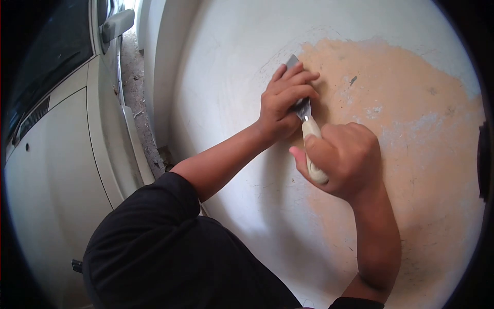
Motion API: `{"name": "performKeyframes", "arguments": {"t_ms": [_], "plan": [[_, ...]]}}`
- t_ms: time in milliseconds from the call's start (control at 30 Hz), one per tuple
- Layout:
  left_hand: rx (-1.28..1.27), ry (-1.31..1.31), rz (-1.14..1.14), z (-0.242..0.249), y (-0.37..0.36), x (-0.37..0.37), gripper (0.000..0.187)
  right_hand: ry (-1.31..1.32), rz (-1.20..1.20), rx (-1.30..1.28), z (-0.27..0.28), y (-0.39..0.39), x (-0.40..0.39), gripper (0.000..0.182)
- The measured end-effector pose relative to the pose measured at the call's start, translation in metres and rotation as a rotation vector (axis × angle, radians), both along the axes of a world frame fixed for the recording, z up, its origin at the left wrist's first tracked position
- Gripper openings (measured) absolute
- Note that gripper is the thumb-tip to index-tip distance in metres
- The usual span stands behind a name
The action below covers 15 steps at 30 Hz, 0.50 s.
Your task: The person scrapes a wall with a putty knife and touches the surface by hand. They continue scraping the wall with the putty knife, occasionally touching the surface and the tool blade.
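Right hand (346, 157) clamped round the pale handle of a scraper (305, 109); left hand (287, 98) ahead of that grip, by the blade, its hold unclear. Scraper lies over the wall's (422, 98) orange patch edge.

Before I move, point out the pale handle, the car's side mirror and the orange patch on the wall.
Pale handle (310, 127): head view, its upper end.
Side mirror (118, 25): head view, middle of its housing.
Orange patch (411, 80): head view, its upper right part.

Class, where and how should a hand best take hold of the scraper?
I'd grip the scraper by its pale handle, from the lower right, fingers wrapped around: it is long and rounded, and slants down away from the metal blade.
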<state>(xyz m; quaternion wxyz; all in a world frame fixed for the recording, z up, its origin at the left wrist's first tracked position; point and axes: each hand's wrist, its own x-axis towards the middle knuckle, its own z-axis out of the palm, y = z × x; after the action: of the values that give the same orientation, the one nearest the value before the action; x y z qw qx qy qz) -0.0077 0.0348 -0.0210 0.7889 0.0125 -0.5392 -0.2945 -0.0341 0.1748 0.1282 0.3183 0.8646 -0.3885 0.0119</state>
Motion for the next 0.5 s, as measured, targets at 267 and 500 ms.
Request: {"name": "performKeyframes", "arguments": {"t_ms": [267, 500], "plan": [[-0.058, -0.105, 0.017, -0.009, 0.007, 0.01, 0.025, -0.006, 0.03, 0.129, 0.004, 0.015, -0.002, 0.032], [-0.156, -0.148, 0.054, -0.006, -0.011, 0.019, 0.026, -0.109, -0.089, 0.149, 0.007, 0.017, -0.004, 0.036]]}}
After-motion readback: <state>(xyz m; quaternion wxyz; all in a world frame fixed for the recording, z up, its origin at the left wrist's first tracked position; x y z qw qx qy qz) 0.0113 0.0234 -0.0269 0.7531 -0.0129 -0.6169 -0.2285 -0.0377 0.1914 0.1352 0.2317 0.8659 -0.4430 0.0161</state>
